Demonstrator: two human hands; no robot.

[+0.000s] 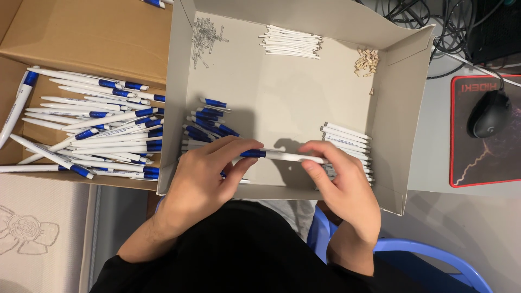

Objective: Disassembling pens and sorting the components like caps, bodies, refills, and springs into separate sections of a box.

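Both hands are closed on one white-and-blue pen (pixel 282 156) held level over the near floor of the grey cardboard tray (pixel 282 92), the left hand (pixel 203 176) pinching its blue end and the right hand (pixel 339 182) gripping the white barrel. A hard push or twist could likely pop the halves apart and drop a part among the blue pen tips (pixel 209 123) just beside it. A sweeping wrist might also scatter the white barrels (pixel 350 142) stacked against the right hand.

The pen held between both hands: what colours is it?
The pen is white with a dark blue section at its left end; the head view shows it.
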